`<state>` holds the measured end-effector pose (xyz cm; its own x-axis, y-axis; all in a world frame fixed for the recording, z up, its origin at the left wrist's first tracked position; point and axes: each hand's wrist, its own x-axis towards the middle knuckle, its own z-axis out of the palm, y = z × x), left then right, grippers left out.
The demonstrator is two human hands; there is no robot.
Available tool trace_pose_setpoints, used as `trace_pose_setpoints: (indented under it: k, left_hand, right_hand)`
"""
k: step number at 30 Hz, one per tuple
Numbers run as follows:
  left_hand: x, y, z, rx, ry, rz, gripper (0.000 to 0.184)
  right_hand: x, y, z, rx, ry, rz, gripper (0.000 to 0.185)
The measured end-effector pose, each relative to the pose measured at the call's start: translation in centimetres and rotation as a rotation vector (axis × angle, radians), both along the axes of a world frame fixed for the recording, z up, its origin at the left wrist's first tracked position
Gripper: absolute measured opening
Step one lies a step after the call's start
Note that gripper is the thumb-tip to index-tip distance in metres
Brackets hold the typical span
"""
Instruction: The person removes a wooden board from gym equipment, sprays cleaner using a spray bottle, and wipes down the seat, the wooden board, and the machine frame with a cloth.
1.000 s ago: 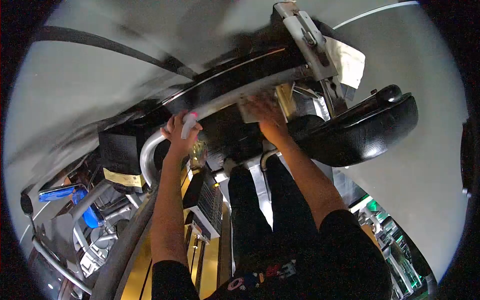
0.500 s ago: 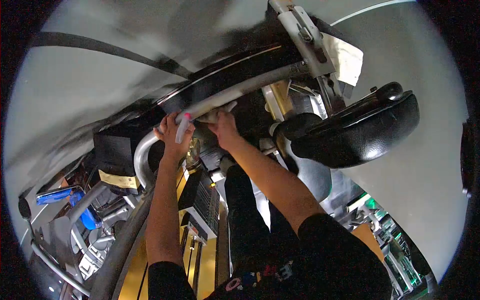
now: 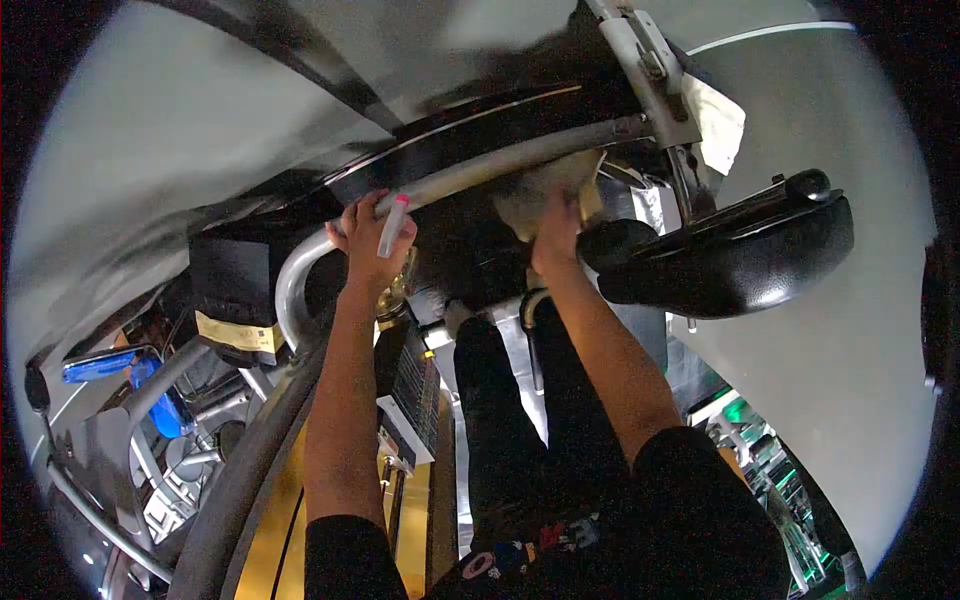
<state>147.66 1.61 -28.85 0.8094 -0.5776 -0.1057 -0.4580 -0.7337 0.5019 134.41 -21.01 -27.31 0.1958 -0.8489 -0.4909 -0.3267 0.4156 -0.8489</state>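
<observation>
My left hand (image 3: 372, 238) is wrapped round the curved metal tube (image 3: 480, 172) near its left bend. A small translucent spray nozzle or tube with a pink end (image 3: 393, 226) sticks out at this hand. Farther right, my right hand (image 3: 557, 232) is closed on a pale tan cloth (image 3: 535, 198), just below the tube. The cloth and the fingers on it are blurred by motion. To the right of this hand is a black padded cushion (image 3: 735, 260).
A metal bracket (image 3: 648, 70) rises at the tube's right end, with a white cloth (image 3: 715, 122) behind it. At left are a black box with a yellow label (image 3: 235, 335) and blue objects (image 3: 158, 395). A grey vented unit (image 3: 408, 395) is below.
My right hand went left along the tube, close to my left hand, and has since moved back right with the cloth. My left hand stays on the tube. The view has shifted slightly.
</observation>
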Motion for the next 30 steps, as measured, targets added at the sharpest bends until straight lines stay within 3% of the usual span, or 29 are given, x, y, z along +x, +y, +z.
trace_pose_setpoints:
  k: [2, 5, 7, 8, 10, 11, 13, 18, 20, 24, 26, 28, 30]
  left_hand:
    - [-0.2, 0.1, 0.1, 0.045, -0.053, -0.036, 0.036]
    - [-0.3, 0.4, -0.6, 0.077, -0.130, -0.056, 0.036]
    - [-0.6, 0.0, -0.6, 0.059, -0.155, -0.038, 0.036]
    - [-0.5, 0.0, -0.2, 0.044, -0.135, -0.034, 0.036]
    - [-0.4, -0.2, 0.1, 0.028, -0.114, -0.029, 0.036]
    - [-0.2, -0.3, 0.1, 0.035, -0.115, -0.037, 0.036]
    - [-0.4, 0.2, -0.5, 0.052, -0.110, -0.043, 0.035]
    - [-0.6, -0.1, -0.4, 0.059, -0.192, -0.047, 0.032]
    - [-0.6, 0.1, -0.3, 0.073, -0.179, -0.061, 0.031]
    - [-0.4, 0.5, -0.8, 0.044, -0.226, -0.109, 0.030]
    - [-0.4, 0.1, -0.2, 0.090, -0.203, -0.086, 0.031]
    - [-0.6, 0.2, 0.2, 0.135, -0.185, -0.066, 0.031]
    - [-1.1, 0.6, 0.1, -0.025, -0.256, -0.020, 0.029]
  right_hand:
    - [-0.6, -0.2, 3.2, 0.152, -0.144, -0.132, 0.071]
    - [1.2, -6.0, 1.9, -0.036, 0.103, -0.041, 0.063]
    - [2.2, -8.2, 0.3, -1.026, 0.339, 0.444, 0.050]
    - [2.5, -7.5, -0.3, -1.034, 0.339, 0.445, 0.050]
    - [4.6, -4.1, -0.6, -1.192, 0.701, 0.658, 0.041]
    - [5.1, -3.5, -0.4, -1.194, 0.696, 0.660, 0.041]
    - [5.3, -2.5, -0.6, -1.104, 0.668, 0.922, 0.041]
    - [6.0, -4.3, 1.2, -1.148, 0.510, 1.110, 0.036]
    - [8.0, -4.6, 3.0, -0.884, 0.748, 1.286, 0.034]
    - [12.1, -1.8, 1.4, -0.746, 0.913, 1.504, 0.034]
    - [12.8, 0.6, 0.0, -0.824, 0.709, 1.619, 0.034]
    - [11.8, 0.6, 0.3, -0.851, 0.575, 1.577, 0.032]
    - [10.9, 0.5, 0.6, -0.882, 0.442, 1.534, 0.031]
